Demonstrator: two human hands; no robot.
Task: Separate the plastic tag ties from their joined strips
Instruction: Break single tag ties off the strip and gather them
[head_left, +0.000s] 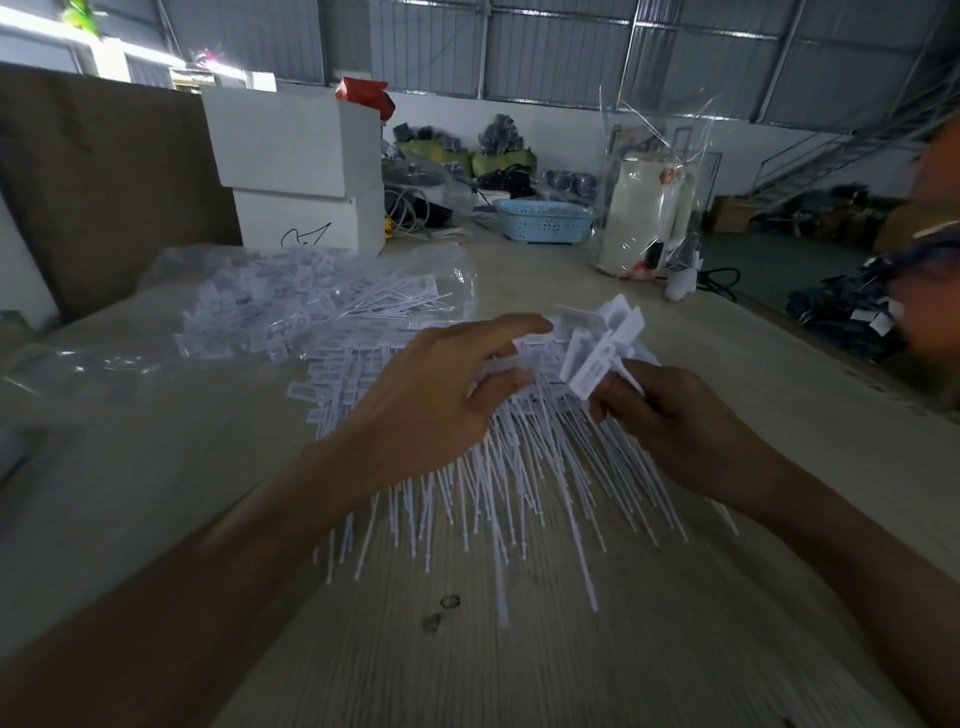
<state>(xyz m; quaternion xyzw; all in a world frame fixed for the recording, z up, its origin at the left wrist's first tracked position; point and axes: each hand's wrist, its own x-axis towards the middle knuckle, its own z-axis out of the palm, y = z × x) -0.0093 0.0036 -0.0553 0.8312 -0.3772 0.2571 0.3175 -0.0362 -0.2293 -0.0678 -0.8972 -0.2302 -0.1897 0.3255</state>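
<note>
A strip of joined white plastic tag ties (597, 348) is held up between both hands above the wooden table (519, 649), its flat label heads fanned upward. My left hand (436, 395) pinches the strip's left end with thumb and fingers. My right hand (670, 421) grips the right end, fingers curled round the label heads. Below them lies a spread pile of loose white ties (498, 499), thin tails pointing toward me. More ties fill clear plastic bags (311, 301) at the back left.
Two stacked white boxes (301, 171) stand at the back left beside a brown board (104, 176). A blue basket (543, 221) and a bagged white appliance (649, 218) sit at the far edge. A person's blurred shape (930, 270) is at the right.
</note>
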